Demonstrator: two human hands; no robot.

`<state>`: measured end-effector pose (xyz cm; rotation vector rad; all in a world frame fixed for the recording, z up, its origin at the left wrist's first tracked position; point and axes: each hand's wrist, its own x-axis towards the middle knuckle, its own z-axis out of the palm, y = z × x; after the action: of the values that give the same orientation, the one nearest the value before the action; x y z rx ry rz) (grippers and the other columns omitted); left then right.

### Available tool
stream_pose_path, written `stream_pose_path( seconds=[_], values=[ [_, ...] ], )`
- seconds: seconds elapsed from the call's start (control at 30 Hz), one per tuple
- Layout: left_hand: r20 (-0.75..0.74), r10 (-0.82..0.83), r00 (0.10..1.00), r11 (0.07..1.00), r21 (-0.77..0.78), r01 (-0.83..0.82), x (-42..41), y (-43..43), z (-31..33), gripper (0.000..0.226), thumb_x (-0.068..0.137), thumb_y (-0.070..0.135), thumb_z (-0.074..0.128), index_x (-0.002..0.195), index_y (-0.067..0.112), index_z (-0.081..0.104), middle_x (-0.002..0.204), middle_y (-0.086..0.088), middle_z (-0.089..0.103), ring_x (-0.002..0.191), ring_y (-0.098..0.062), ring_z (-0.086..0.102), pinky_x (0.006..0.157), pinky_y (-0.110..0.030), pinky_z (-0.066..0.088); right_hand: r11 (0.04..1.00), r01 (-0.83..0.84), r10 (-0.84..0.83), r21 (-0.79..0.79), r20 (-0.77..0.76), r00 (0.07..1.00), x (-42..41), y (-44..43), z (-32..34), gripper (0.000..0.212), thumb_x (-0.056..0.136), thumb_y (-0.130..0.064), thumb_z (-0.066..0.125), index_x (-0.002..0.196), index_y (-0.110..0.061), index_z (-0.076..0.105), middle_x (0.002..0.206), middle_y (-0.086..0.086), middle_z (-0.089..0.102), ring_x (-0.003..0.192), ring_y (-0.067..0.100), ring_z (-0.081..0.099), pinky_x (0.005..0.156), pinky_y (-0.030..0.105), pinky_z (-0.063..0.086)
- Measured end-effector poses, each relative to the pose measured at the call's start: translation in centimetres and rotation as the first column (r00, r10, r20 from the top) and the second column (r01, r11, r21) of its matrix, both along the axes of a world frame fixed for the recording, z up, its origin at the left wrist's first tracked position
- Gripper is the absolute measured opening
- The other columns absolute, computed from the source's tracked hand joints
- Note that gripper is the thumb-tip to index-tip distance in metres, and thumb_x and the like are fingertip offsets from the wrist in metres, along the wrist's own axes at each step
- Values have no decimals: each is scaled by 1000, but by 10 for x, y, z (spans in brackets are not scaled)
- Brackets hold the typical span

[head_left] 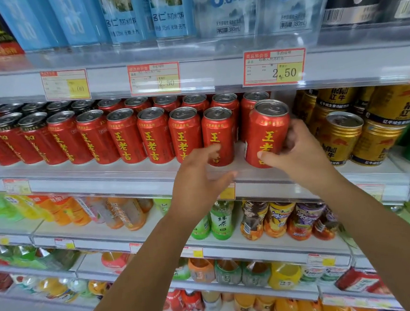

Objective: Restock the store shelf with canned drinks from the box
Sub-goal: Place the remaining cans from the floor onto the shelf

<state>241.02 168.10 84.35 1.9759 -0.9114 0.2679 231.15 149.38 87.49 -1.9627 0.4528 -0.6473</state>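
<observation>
- The store shelving (125,174) fills the view, with several tiers, each fronted by a clear plastic strip.
- The red canned drinks (127,137) with yellow characters stand upright in tight rows across the middle tier, running from its left edge to just past the centre, several cans deep.
- On the tier above stand blue-labelled soda water bottles (120,15) and, to their right, clear water bottles marked 8.0 PH (227,7).
- The lower tiers hold bottled juices (119,213) in orange and yellow, with a green tea bottle (221,221) near the centre.
- Gold energy drink cans (340,137) are stacked two high at the right of the middle tier, near the red ones.
- The right hand (296,151) grips one red can (267,126), fingers curled round its right side and thumb pressed on its lower front.
- That red can is upright at the right end of the front row, at the tier's front edge, just beside its neighbour; the thumb hides whether its base rests on the shelf.
- The left hand (201,180) holds nothing, its fingers loosely spread in front of the neighbouring can; whether a fingertip touches it cannot be told.
- A red-bordered price tag (274,67) reading 2.50 hangs above the gripped can.
</observation>
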Motion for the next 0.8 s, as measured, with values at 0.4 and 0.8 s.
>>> stream_pose_path(
  seconds=[0.4,0.8],
  values=[
    [343,56,938,994,68,-84,21,-1,-46,49,74,57,65,107,21,72,103,6,70,98,-14,53,96,-26,32,995,-14,-1,-103,-150,989,21,-18,-6,71,71,-34,82,132,-26,47,123,-6,57,108,11,58,91,30,45],
    [378,54,924,996,45,-77,22,0,-48,49,76,54,64,108,18,72,104,2,70,100,-16,54,99,-29,32,985,24,-44,-171,-114,992,24,-10,-13,71,71,-40,82,130,-25,46,120,-8,59,103,9,60,91,33,49]
  ],
)
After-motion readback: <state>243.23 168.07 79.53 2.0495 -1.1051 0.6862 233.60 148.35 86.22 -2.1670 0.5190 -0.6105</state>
